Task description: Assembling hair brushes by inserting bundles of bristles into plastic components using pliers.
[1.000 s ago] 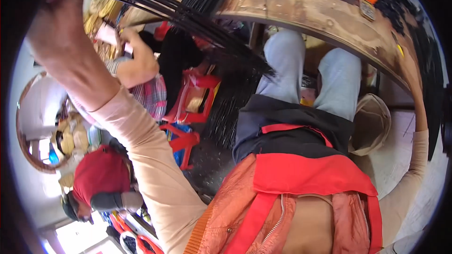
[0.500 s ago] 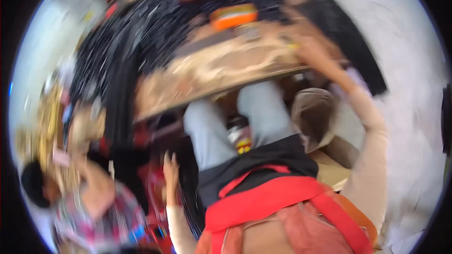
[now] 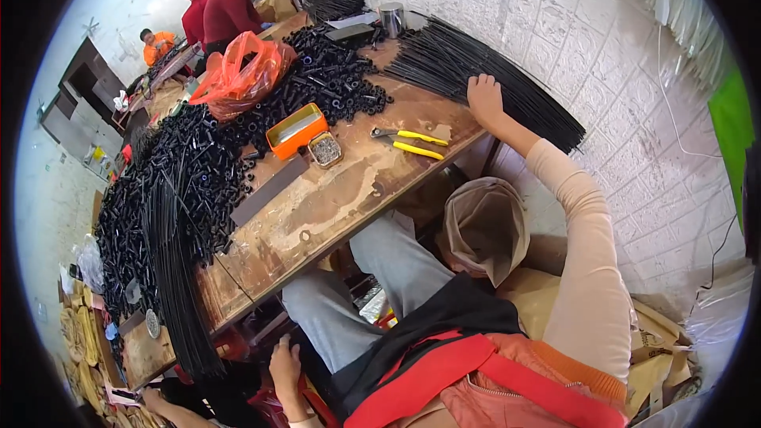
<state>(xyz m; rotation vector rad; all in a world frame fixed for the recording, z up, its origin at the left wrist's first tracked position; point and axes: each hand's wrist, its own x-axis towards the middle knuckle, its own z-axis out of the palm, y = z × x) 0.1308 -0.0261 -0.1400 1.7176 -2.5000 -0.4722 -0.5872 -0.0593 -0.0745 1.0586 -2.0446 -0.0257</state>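
Observation:
My right hand [image 3: 485, 99] rests on the near side of a spread bundle of thin black rods [image 3: 507, 71] at the table's right end. Its fingertips show on top of the rods, and I see nothing lifted in it. Down beside my left thigh hangs my left hand [image 3: 285, 366], empty, its fingers loosely bent and apart. On the wooden table [image 3: 269, 257] before me lie yellow-handled pliers [image 3: 412, 143], their jaws toward a small square dish of tiny metal pieces [image 3: 325, 150]. An orange box [image 3: 297, 131] stands just behind that dish.
Short black tubular parts [image 3: 186, 158] are heaped along the left and back, beneath an orange plastic bag [image 3: 244, 71]. More black rods [image 3: 170, 269] hang over the left edge. A brown sack [image 3: 485, 226] stands open by my right knee. Several people are farther back; another person's arm [image 3: 170, 410] shows lower left.
The view has turned and sharpened from a blur, bringing the back of the room into sight. My right hand remains by the rods; my left stays low beside my thigh.

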